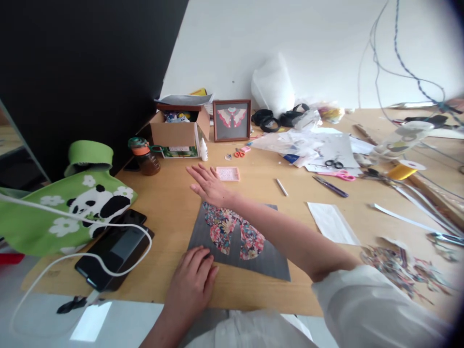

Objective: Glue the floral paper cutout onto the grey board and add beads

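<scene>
Left hand (192, 278), loosely flat near the tabletop's (261, 295) front edge, overlaps gray cloth (272, 261); right hand (211, 189), spread wide, is just left of the pink tray (229, 180); neither visibly grips anything.

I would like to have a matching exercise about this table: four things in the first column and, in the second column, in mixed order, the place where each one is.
Column 1
1. multicoloured floral collar-shaped piece
2. brown rectangular picture frame
3. the person's left hand
4. slim white pen-like stick

Column 2
A. standing upright, right of the open brown cardboard box
B. lying right of the small pink rectangular tray
C. spread out on the flat grey sheet
D. at the near left corner of that sheet

Right pairs: 1-C, 2-A, 3-D, 4-B
</scene>
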Demonstrator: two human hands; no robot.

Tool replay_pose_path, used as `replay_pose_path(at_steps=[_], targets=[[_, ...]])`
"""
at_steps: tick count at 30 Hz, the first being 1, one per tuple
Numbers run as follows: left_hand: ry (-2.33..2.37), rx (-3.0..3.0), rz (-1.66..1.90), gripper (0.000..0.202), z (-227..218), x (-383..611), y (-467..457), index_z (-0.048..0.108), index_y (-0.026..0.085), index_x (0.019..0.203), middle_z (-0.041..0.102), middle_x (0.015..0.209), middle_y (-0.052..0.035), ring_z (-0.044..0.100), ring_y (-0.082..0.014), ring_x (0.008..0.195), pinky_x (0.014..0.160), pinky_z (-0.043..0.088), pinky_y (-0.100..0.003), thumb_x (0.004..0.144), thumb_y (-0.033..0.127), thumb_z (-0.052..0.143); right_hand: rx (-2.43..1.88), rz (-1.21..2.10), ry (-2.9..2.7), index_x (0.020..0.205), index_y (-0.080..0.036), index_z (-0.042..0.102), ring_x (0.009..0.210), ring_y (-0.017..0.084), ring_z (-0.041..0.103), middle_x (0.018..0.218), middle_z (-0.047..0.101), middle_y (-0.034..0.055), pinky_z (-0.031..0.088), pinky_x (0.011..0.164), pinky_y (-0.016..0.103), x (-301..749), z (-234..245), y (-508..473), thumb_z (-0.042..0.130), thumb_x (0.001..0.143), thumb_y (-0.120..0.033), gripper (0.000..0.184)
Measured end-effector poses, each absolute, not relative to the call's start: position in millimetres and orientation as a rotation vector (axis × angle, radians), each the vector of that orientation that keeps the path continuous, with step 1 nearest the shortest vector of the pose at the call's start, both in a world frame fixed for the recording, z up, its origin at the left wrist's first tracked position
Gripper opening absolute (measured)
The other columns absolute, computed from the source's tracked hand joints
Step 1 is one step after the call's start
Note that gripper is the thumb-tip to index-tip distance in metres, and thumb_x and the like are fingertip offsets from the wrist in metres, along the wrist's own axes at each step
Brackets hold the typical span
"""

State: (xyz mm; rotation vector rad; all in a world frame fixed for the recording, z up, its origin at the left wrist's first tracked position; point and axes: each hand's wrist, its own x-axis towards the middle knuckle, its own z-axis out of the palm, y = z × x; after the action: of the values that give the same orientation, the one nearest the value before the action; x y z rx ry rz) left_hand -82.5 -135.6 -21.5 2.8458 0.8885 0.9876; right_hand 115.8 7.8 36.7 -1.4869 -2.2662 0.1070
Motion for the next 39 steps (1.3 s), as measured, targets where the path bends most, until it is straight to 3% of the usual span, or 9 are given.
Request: replay_pose_path(at_steps=[3,7,17,26,33,39], targets=[[0.894,2.844,0.982,0.017,-20.6,-82.3,-136.1,0.064,0.014,0.101,0.068,0.104,-0.0119,0.063,-0.0279,0.100,0.083,0.060,-0.045,0.097,0.019,0.048,-1.447,0.041,-2.396,0.158,-0.020,0.022,0.153,0.026,0.008,0.163,0.023,0.0092,0.010,0.122,0.058,111.6,18.5,-12.0,0.027,0.105,-0.051,0.061],[0.897,2.841,0.964,0.017,-18.9,-81.7,-136.6,0.064,0.014,0.100,0.068,0.104,-0.0122,0.063,-0.0279,0.101,0.084,0.060,-0.046,0.096,0.018,0.048,-1.465,0.084,-2.491,0.154,-0.021,0.034,0.151,0.028,0.018,0.159,0.033,0.0103,0.015,0.121,0.057,106.2,-10.6,-23.1,0.034,0.104,-0.050,0.058],[0.907,2.828,0.925,0.018,-18.5,-81.9,-137.6,0.064,0.013,0.104,0.067,0.107,-0.0125,0.062,-0.0281,0.103,0.086,0.059,-0.046,0.097,0.018,0.049,-1.620,0.179,-2.140,0.159,-0.025,0.013,0.153,0.022,0.006,0.164,0.020,0.0054,0.015,0.122,0.053,170.1,32.3,-54.9,0.017,0.104,-0.054,0.063],[0.915,2.830,0.933,0.017,-16.6,-81.9,-140.6,0.065,0.015,0.101,0.068,0.103,-0.0108,0.062,-0.0263,0.097,0.084,0.057,-0.044,0.097,0.020,0.049,-2.007,-0.193,-1.976,0.159,-0.027,0.014,0.152,0.030,0.014,0.160,0.031,0.0092,0.018,0.118,0.062,223.5,-22.4,-187.2,0.025,0.104,-0.052,0.061],[0.897,2.777,0.910,0.014,-15.0,-85.0,-143.6,0.065,0.016,0.099,0.066,0.100,-0.0092,0.060,-0.0246,0.091,0.081,0.054,-0.042,0.097,0.018,0.051,-1.808,-0.175,-2.087,0.154,-0.022,0.031,0.149,0.031,0.021,0.156,0.039,0.0086,0.021,0.118,0.060,195.8,-16.9,-241.5,0.042,0.102,-0.042,0.056],[0.859,2.686,0.890,0.011,0.2,-76.1,-131.0,0.064,0.020,0.097,0.065,0.098,-0.0061,0.062,-0.0216,0.092,0.081,0.055,-0.038,0.097,0.022,0.053,-1.633,-0.097,-1.927,0.128,-0.018,0.058,0.136,0.030,0.040,0.133,0.060,0.0106,0.032,0.113,0.056,191.6,-16.0,-250.9,0.049,0.100,-0.028,0.031]])
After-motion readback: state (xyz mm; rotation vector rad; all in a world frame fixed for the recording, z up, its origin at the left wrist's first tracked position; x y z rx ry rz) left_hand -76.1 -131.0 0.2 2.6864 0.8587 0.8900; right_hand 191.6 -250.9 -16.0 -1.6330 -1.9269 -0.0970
